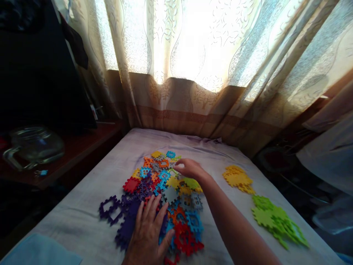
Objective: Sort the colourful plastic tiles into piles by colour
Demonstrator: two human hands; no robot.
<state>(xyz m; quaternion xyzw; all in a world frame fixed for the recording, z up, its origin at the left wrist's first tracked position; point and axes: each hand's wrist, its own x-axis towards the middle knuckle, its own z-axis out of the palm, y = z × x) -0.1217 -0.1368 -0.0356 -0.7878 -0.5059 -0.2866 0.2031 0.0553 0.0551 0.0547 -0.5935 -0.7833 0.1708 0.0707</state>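
Note:
A heap of interlocking plastic puzzle tiles (171,195) with notched edges lies on the sheet, mixed in colour. My left hand (149,228) rests flat on the near side of the heap with its fingers spread, over purple tiles (128,221). Over the heap's far right side, my right hand (190,169) curls its fingers toward the thumb. A light green frame tile (173,172) lies right by those fingertips; whether they grip it is unclear. Red tiles (186,237) and blue tiles (194,221) lie right of my left hand.
A yellow tile pile (237,178) and a green tile pile (275,217) lie on the right of the bed sheet (91,200). Light blue cloth (41,252) covers the near left corner. A glass jug (35,147) stands on the wooden desk at left. Curtains (182,99) hang behind.

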